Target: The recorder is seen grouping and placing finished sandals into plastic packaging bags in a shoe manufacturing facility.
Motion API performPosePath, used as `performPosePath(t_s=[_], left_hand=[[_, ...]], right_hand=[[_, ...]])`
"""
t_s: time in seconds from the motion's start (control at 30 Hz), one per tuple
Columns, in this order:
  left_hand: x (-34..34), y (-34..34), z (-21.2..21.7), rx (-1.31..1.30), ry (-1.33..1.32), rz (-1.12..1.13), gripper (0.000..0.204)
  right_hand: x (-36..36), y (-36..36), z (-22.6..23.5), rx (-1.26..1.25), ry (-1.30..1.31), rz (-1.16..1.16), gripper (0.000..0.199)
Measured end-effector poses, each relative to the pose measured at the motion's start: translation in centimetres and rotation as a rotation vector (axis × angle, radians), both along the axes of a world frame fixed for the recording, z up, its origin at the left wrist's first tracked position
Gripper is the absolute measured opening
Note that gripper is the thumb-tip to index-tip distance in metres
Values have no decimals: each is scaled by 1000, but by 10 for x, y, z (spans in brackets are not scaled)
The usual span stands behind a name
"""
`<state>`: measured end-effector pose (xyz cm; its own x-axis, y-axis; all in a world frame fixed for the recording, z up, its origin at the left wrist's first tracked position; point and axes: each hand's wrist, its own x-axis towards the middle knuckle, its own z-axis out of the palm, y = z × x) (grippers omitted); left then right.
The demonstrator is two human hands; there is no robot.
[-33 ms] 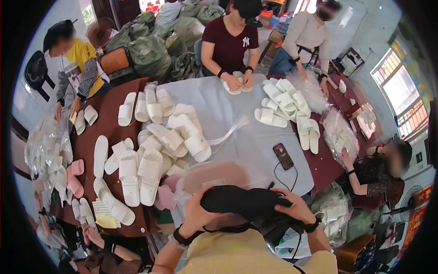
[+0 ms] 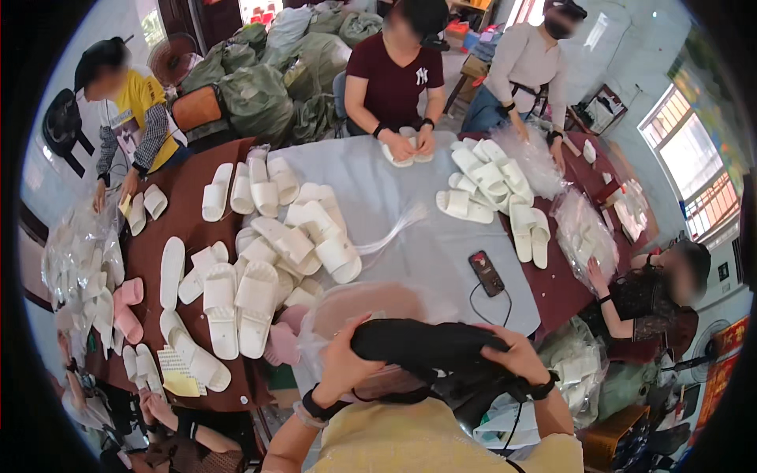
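Close to the person's chest, the left hand (image 2: pixel 347 359) and the right hand (image 2: pixel 516 355) each hold one end of a black slipper (image 2: pixel 426 343). Both grips are closed around it. The slipper lies sideways, its long side running from left to right, up in the air just above the near edge of the tabletop (image 2: pixel 410 205). Which end is the toe cannot be told. A thin clear bag (image 2: pixel 355 303) sits right behind it, touching the left hand. The bag looks soft and floppy, so the slipper might catch on it or slide out of the hands. A bit farther off, a phone (image 2: pixel 486 273) with a wire lies on the grey cloth. White slippers (image 2: pixel 260 276) lie in a heap to the left. Across the tabletop, other people handle more white slippers (image 2: pixel 489 181).
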<state>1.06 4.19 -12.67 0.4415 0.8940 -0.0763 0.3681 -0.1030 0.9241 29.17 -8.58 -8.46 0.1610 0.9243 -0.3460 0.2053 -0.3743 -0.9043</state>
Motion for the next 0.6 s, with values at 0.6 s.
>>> performPosePath(t_s=[0.6], left_hand=[[48, -77, -41, 32, 78, -56, 34]], right_hand=[[180, 150, -188, 153, -204, -614, 31]])
